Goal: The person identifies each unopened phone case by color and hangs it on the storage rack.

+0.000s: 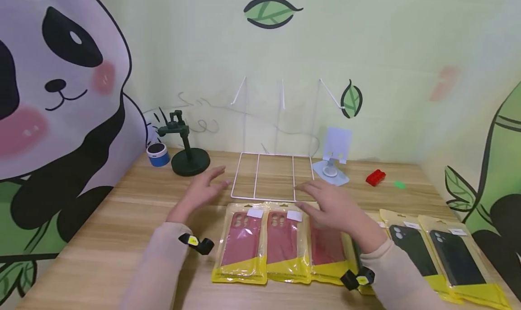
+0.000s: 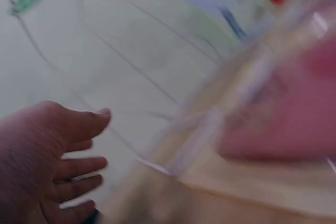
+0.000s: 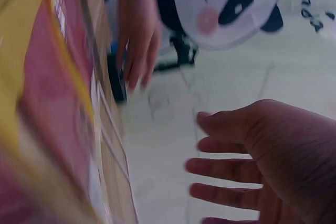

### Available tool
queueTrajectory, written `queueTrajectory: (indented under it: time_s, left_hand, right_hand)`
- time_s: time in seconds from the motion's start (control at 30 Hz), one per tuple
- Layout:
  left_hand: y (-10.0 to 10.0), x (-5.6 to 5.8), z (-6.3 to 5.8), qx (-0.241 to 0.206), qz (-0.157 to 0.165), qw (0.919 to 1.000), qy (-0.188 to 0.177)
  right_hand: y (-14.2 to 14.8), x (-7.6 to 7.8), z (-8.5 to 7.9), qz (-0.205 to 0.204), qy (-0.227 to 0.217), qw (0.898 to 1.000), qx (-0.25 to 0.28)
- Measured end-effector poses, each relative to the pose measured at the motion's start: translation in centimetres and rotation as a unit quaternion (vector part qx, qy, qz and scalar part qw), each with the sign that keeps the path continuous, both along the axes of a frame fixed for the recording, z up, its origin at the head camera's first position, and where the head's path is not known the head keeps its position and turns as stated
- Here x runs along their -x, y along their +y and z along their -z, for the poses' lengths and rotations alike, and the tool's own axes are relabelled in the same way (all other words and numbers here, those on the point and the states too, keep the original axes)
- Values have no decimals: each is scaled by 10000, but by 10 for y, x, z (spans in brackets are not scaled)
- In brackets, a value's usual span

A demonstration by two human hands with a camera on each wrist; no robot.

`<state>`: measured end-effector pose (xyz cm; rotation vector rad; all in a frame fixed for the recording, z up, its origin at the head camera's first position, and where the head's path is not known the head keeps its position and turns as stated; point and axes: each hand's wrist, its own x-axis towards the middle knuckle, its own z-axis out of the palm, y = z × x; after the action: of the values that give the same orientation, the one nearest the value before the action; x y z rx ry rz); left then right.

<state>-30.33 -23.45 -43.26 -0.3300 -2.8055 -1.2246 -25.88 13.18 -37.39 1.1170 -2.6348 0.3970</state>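
Fingers (image 3: pixel 223 170) extended and empty, my right hand (image 1: pixel 335 208) hovers nearer than my left hand (image 1: pixel 201 190) to the middle pink phone case in yellow-bottomed clear plastic (image 1: pixel 281 240), lower centre, below-left, lengthwise up-frame.

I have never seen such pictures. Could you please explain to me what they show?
There is no machine here: a person works with two bare hands, the left grip and the right grip. Both are open and hold nothing. The wide picture comes from a camera on the head; the two blurrier ones come from the wrist cameras. On the wooden table lie three packets with reddish phone cases and, to their right, packets with dark cases. Farther back are a white wire rack, a black stand, a pale stand and a red block.
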Motion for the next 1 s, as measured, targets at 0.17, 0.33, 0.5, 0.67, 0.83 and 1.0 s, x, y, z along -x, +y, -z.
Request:
queueTrajectory:
  time_s: [0.17,0.33,0.5,0.67,0.83,1.0]
  left_hand:
    - [9,14,48,306,59,9992,234]
    - [19,16,56,444,65,9980,445]
    - [27,18,54,377,22,9985,397]
    - [26,16,53,358,-55,9985,422]
    - [20,14,56,363,-19,9985,417]
    - [12,14,55,272,-131,9987,414]
  right_hand:
    - [-68,10,13,-448,-1450,9881,-261]
    - [-93,34,35,-91,-1838,9803,-724]
    - [-85,48,47,-142,-1829,9817,-511]
    - [-84,56,61,-299,-2021,9788,150]
    - [-92,60,75,-218,-1712,9846,280]
    - [-99,60,70,-188,-1824,9819,482]
